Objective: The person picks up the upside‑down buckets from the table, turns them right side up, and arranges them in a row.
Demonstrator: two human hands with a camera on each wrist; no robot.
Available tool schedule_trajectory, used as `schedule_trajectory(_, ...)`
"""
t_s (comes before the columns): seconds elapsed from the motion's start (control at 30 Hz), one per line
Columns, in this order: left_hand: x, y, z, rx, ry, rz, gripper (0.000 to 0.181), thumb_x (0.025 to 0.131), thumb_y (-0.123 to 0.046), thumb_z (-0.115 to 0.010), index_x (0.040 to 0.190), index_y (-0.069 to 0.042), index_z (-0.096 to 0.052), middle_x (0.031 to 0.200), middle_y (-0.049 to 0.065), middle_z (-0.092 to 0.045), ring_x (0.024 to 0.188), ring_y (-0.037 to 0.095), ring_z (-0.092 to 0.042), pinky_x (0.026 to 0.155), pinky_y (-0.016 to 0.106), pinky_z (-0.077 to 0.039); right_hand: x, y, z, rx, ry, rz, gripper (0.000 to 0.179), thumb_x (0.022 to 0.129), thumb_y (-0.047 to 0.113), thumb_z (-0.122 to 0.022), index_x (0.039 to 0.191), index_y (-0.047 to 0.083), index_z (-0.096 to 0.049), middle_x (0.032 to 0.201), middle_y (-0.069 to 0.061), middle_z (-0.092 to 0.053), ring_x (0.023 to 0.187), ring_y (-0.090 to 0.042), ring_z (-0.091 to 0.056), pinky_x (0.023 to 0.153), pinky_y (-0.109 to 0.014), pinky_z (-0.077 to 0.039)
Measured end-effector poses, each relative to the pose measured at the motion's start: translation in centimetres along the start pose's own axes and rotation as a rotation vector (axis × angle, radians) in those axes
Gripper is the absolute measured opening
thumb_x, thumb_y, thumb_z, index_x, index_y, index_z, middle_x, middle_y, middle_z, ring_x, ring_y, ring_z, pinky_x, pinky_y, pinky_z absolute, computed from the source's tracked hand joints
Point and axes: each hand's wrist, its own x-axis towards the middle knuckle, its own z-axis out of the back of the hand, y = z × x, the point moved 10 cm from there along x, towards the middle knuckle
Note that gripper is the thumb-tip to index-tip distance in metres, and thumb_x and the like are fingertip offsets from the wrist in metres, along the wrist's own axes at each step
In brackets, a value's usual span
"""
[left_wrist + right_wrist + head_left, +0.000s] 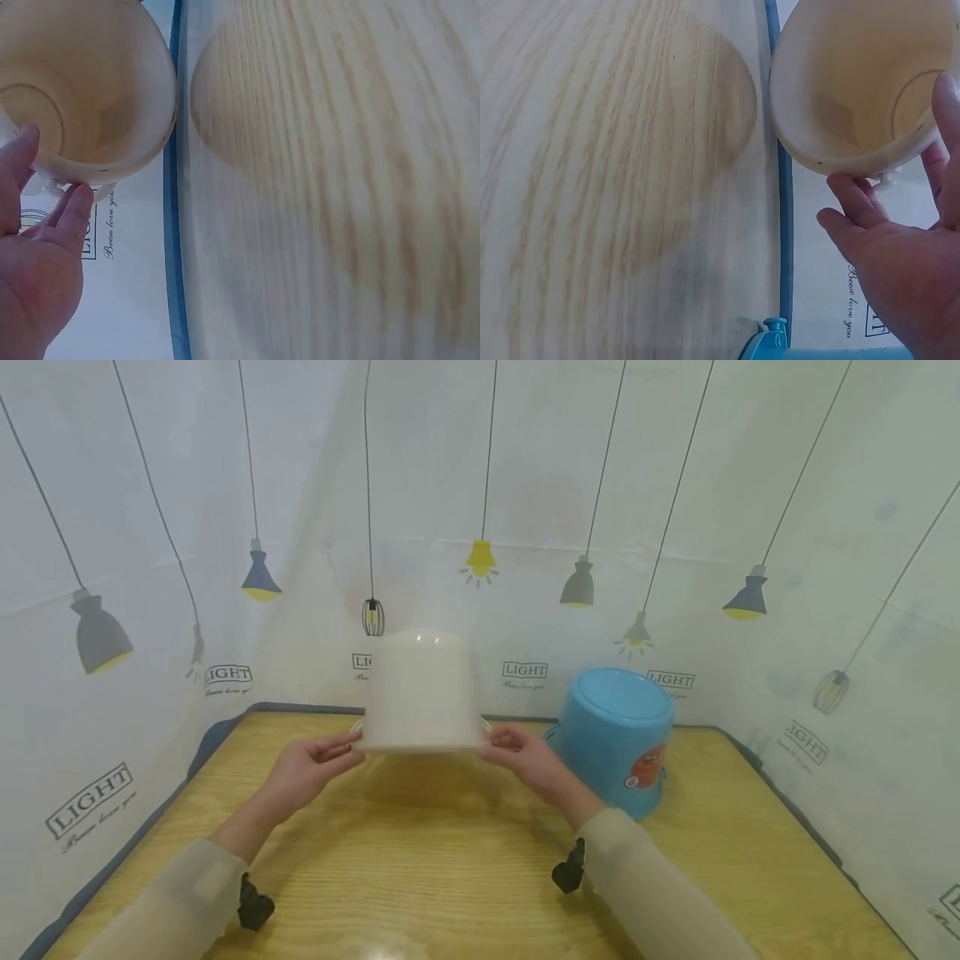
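A cream-white plastic bucket hangs upside down above the wooden table, its base up and its mouth facing down. My left hand pinches the rim on the left, thumb inside and fingers outside, as the left wrist view shows. On the opposite side my right hand grips the rim the same way, close to the handle knob. The bucket's hollow inside shows bare walls and a round ring at the bottom. Beside my right forearm a blue bucket stands upside down on the table, with a red sticker on its side.
The wooden table stretches below both arms, with the raised bucket's shadow on it. A dark blue edge runs round its back and sides. White sheeting printed with lamps and lettering encloses the table at the back and both sides.
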Motion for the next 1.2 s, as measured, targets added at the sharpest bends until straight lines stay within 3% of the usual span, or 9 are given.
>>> schedule_trajectory(0.17, 0.0, -0.7, 0.5, 0.004, -0.056, -0.025, 0.053, 0.104, -0.039, -0.078, 0.149, -0.013, -0.069, 0.153, 0.010, -0.066, 0.141, 0.031, -0.066, 0.121, 0.050, -0.052, 0.0, 0.1, 0.5, -0.011, -0.020, 0.001, 0.034, 0.102, 0.039, -0.080, 0.127, 0.019, -0.071, 0.136, -0.010, -0.075, 0.134, -0.034, -0.066, 0.115, -0.059, -0.051)
schedule_trajectory(0.4, -0.2, -2.3, 1.3, 0.055, -0.094, -0.102, 0.048, 0.105, -0.034, -0.077, 0.148, -0.015, -0.070, 0.165, 0.002, -0.055, 0.151, 0.030, -0.057, 0.117, 0.036, -0.052, -0.2, 0.9, 1.2, 0.022, -0.078, 0.039, 0.028, 0.102, 0.025, -0.079, 0.127, 0.015, -0.070, 0.134, -0.015, -0.073, 0.127, -0.035, -0.070, 0.112, -0.057, -0.056)
schedule_trajectory(0.53, -0.3, -2.7, 1.4, 0.028, -0.095, -0.104, 0.046, 0.105, -0.038, -0.077, 0.146, -0.017, -0.072, 0.163, -0.004, -0.058, 0.151, 0.028, -0.057, 0.118, 0.040, -0.053, -0.4, 1.3, 1.4, 0.015, -0.100, 0.079, 0.025, 0.105, 0.023, -0.076, 0.127, 0.014, -0.069, 0.132, -0.018, -0.074, 0.130, -0.039, -0.070, 0.113, -0.059, -0.056)
schedule_trajectory(0.77, -0.4, -3.0, 1.4, -0.031, -0.114, -0.063, 0.047, 0.107, -0.038, -0.075, 0.148, -0.015, -0.070, 0.138, 0.010, -0.077, 0.138, 0.030, -0.068, 0.119, 0.049, -0.053, -0.8, 1.9, 1.6, 0.036, -0.092, 0.126, 0.024, 0.106, 0.017, -0.074, 0.128, 0.012, -0.067, 0.126, -0.019, -0.078, 0.125, -0.036, -0.073, 0.111, -0.055, -0.057)
schedule_trajectory(1.03, -0.3, -3.3, 1.6, -0.066, -0.107, -0.042, 0.056, 0.105, -0.043, -0.076, 0.153, -0.017, -0.065, 0.136, 0.015, -0.077, 0.142, 0.038, -0.065, 0.127, 0.068, -0.041, -1.1, 2.6, 1.9, 0.068, -0.071, 0.154, 0.032, 0.108, 0.015, -0.070, 0.140, 0.013, -0.064, 0.136, -0.019, -0.077, 0.120, -0.033, -0.076, 0.105, -0.047, -0.061)
schedule_trajectory(1.1, -0.4, -3.4, 1.7, -0.067, -0.100, -0.054, 0.055, 0.106, -0.042, -0.075, 0.154, -0.019, -0.065, 0.136, 0.011, -0.078, 0.137, 0.030, -0.069, 0.124, 0.064, -0.047, -1.2, 2.8, 2.0, 0.057, -0.077, 0.147, 0.034, 0.108, 0.016, -0.070, 0.142, 0.015, -0.065, 0.136, -0.017, -0.077, 0.116, -0.030, -0.076, 0.100, -0.042, -0.062)
schedule_trajectory(1.2, -0.4, -3.9, 1.8, -0.061, -0.099, -0.087, 0.051, 0.107, -0.037, -0.074, 0.154, -0.019, -0.065, 0.136, 0.007, -0.078, 0.121, 0.010, -0.075, 0.112, 0.043, -0.060, -1.3, 3.0, 2.4, 0.034, -0.088, 0.131, 0.036, 0.109, 0.017, -0.070, 0.145, 0.019, -0.065, 0.135, -0.015, -0.078, 0.111, -0.026, -0.075, 0.093, -0.037, -0.061)
